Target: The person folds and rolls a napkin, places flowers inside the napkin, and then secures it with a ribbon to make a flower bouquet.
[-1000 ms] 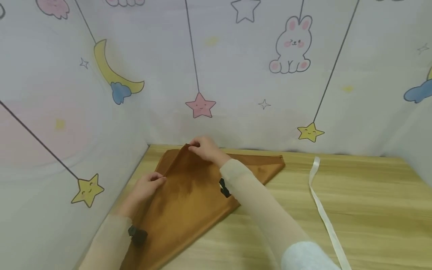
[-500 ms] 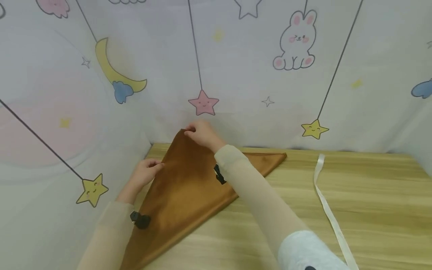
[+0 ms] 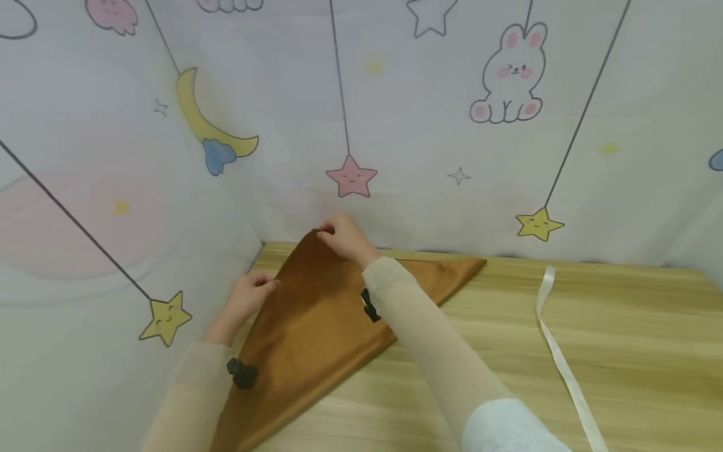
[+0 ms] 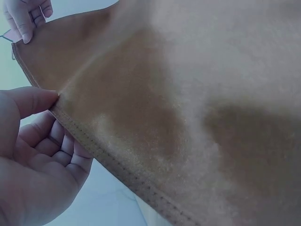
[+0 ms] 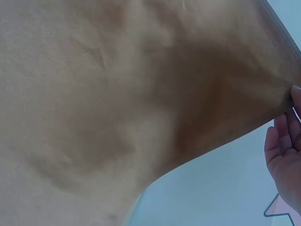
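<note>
A brown cloth, folded into a triangle, spreads over the left part of the wooden table, its far corner raised off the surface. At that corner my right hand pinches the fabric between thumb and fingers. Lower on the left edge, my left hand pinches the hem. The left wrist view shows a stitched hem on the cloth, with the thumb of my left hand on top and the fingers curled beneath. In the right wrist view, part of my right hand grips the corner at the frame's edge.
A white ribbon lies lengthwise on the wooden table to the right of the cloth. Behind and to the left hangs a pale curtain printed with stars, a moon and a rabbit.
The far corner of the cloth, lying low a second ago, rose in my right hand and has since dipped slightly. My left hand has moved up a little along the edge, still pinching it.
</note>
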Demonstrator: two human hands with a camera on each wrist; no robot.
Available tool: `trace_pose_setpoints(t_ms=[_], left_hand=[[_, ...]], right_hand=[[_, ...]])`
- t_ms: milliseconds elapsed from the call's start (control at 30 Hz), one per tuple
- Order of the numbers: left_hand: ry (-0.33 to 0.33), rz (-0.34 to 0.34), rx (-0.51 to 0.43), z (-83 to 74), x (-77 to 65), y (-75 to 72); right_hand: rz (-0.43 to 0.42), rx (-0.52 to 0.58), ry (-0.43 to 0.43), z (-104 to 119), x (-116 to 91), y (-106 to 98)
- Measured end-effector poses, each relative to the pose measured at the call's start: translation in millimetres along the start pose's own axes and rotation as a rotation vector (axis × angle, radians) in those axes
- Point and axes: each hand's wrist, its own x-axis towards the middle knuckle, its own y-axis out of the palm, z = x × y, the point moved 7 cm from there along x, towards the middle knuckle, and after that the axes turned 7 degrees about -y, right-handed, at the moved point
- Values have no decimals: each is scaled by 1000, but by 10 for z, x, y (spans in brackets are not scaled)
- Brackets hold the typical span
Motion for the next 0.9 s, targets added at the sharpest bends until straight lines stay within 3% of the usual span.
trace_pose_setpoints(t_ms=[333,700,900], left_hand=[[-43,-17,5,130,57,92],[-43,-17,1,210,137,158],[-24,-63,48,256,171,145]], right_hand=[[-10,4,20,-97,-67,151],[-31,7,41,-229,-114,298],[-50,35,68,-237,-105,367]])
